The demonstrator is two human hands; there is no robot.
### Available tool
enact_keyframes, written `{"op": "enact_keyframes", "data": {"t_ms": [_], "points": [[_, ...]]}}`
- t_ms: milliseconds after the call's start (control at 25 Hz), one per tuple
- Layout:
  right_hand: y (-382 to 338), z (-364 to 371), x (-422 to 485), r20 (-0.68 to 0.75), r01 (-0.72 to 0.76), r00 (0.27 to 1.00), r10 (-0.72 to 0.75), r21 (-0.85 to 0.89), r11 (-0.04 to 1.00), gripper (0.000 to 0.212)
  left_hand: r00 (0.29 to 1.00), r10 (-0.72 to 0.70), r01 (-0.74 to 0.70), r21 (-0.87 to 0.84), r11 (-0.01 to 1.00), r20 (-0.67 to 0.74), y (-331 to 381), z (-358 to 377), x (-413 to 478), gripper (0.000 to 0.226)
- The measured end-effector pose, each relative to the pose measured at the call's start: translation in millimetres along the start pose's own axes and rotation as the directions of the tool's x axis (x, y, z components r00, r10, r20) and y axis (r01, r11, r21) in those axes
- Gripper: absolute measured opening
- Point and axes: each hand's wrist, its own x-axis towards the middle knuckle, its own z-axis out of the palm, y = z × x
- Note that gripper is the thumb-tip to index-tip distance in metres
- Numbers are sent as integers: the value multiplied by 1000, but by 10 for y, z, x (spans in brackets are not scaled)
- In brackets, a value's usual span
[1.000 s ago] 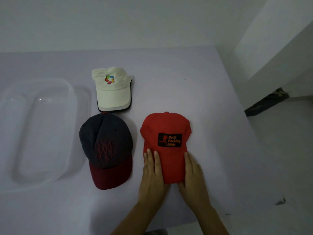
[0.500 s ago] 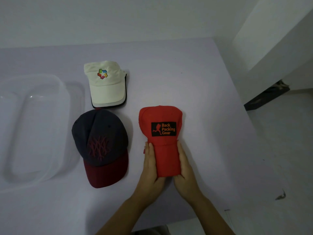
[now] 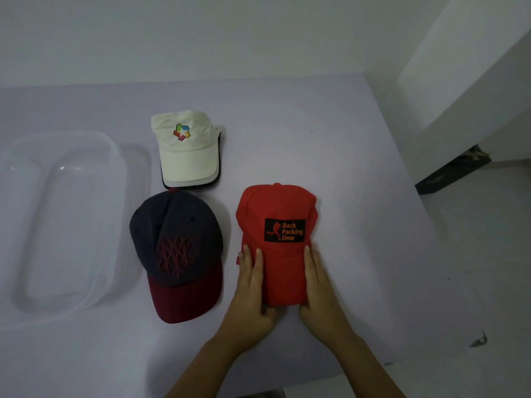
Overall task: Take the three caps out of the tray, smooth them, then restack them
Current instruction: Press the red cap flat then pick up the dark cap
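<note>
Smoothing step, by the look of it. All three caps lie on the table (image 3: 344, 139), outside the clear tray (image 3: 71, 225), which sits at the left edge.

- Red cap (image 3: 277, 214): near the front edge, right of middle. Long axis runs far edge to near edge; crown toward the far edge, brim (image 3: 283, 277) pointing at the person. Black patch (image 3: 284, 230) faces up and reads upright.
- Left hand (image 3: 251, 288) and right hand (image 3: 320, 288): one on each side of the brim, fingers (image 3: 311, 262) laid straight along its edges and pressing inward. Nothing is clenched and no finger visibly curls round the cloth. Thumbs are hidden at the brim's near end, so whether they hook under it I cannot tell.
- Navy cap (image 3: 175, 225): just left of the red one, apart from it; maroon brim toward the near edge, turned slightly right.
- White cap (image 3: 186, 147): behind the navy cap, toward the table's middle; brim toward the near edge, almost touching the navy crown.

Judgement: taking out is done, restacking not yet begun. The red cap is being shaped at the brim. Next move probably calls for freeing the brim, then lifting one cap onto another. All three already point roughly the same way, so little turning is needed; the navy cap may want a small twist to line up its axis.
</note>
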Motion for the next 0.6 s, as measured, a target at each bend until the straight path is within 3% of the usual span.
{"op": "enact_keyframes", "data": {"t_ms": [120, 240, 320, 400, 520, 600], "points": [[28, -97, -49, 69, -38, 997, 29, 127, 991, 90, 995, -97, 92, -137, 986, -30, 118, -45, 4, 92], [-3, -150, -50, 99, -82, 993, 65, 173, 981, 92, 993, -120, 114, -200, 973, -21, 132, -104, 11, 92], [-100, -150, -48, 27, -116, 993, 113, 146, 982, 88, 999, -41, 36, -125, 992, -35, 146, -178, -60, 93], [-309, -125, -64, -155, -47, 985, 70, 146, 988, 82, 994, 72, -78, -62, 995, -87, 192, -324, -196, 91], [-780, 23, -57, -340, 236, 923, -179, 134, 962, 51, 915, 52, -82, -57, 995, -399, 225, -740, -316, 69], [-1115, 194, 48, -256, 256, 948, -188, 269, 928, 40, 790, -100, 61, -84, 995, -605, 123, -1030, -302, 60]]}}
